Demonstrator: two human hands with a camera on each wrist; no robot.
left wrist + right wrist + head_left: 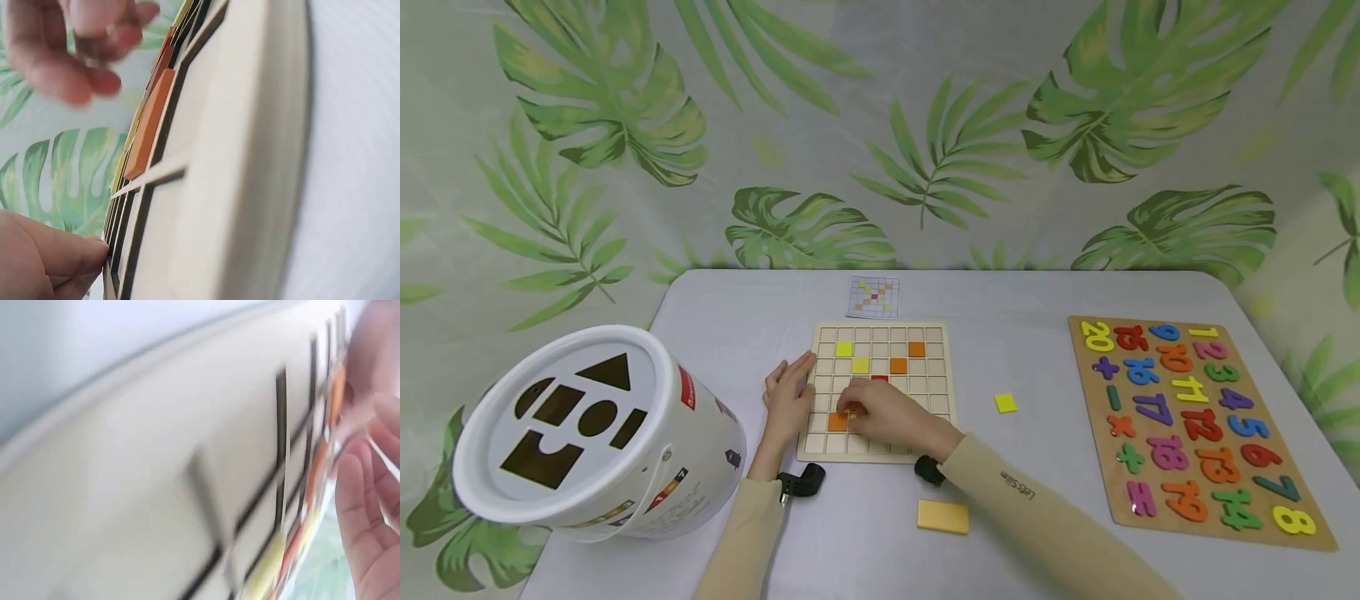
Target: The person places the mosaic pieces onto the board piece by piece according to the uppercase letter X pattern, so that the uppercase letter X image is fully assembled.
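Observation:
A light wooden grid board (940,433) lies in front of me. Set in its squares are yellow tiles (844,349), orange tiles (917,349) and a red tile (880,378) partly covered by my right hand. That right hand (887,412) hovers over the lower left squares, beside an orange tile (837,422). Its fingers (69,81) are loosely bent above the board in the left wrist view, with no tile visible between them. My left hand (790,400) rests against the board's left edge, fingertips (94,253) touching the rim.
Behind the board lies a card (873,297) with a coloured grid pattern. A loose yellow tile (1005,403) is to the right, and a yellow block (943,517) lies nearer me. A white bucket (700,433) with shaped holes stands left; a number puzzle board (1093,400) lies far right.

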